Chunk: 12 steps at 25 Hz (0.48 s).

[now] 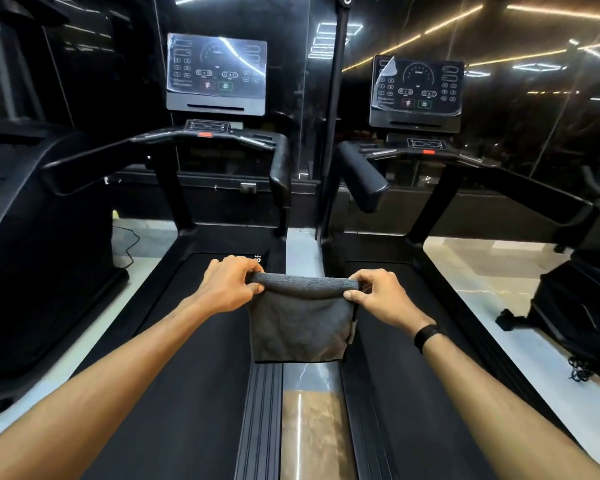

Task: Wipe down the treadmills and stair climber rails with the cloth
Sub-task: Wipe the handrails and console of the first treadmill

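A dark grey cloth (300, 323) hangs folded in front of me, held up over the gap between two black treadmills. My left hand (231, 284) pinches its upper left corner and my right hand (378, 294) pinches its upper right corner, so the top edge is stretched between them. The left treadmill (201, 341) has a console screen (216, 72) and black handrails (280, 164). The right treadmill (395, 358) has its own screen (417, 91) and a padded rail (362, 176) pointing toward me. The cloth touches neither machine.
A large black machine (45, 244) stands at the left, with a cable (130, 244) on the floor beside it. Another dark machine (575, 306) sits at the right on a glossy floor (492, 292). Glass walls with light reflections lie behind.
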Available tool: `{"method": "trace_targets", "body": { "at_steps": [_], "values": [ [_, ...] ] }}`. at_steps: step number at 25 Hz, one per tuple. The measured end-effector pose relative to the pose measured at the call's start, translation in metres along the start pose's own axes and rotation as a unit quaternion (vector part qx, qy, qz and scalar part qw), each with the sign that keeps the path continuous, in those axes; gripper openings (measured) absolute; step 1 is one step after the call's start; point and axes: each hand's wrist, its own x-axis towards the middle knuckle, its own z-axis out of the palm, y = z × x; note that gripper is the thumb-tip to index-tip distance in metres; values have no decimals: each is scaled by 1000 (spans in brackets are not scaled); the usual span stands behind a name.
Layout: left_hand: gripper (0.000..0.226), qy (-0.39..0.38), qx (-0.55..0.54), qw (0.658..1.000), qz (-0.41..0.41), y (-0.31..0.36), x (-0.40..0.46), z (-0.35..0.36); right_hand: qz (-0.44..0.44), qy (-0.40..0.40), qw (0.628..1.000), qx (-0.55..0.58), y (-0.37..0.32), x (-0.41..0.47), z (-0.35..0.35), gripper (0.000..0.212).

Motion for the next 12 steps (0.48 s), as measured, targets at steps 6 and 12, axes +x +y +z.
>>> {"method": "trace_targets", "body": {
  "at_steps": [6, 12],
  "values": [
    [11, 32, -34, 999, 17, -11, 107, 19, -11, 23, 998, -51, 22, 108, -31, 12],
    [15, 45, -21, 999, 6, -44, 173, 30, -19, 24, 999, -43, 48, 167, 5, 11]
  ]
}}
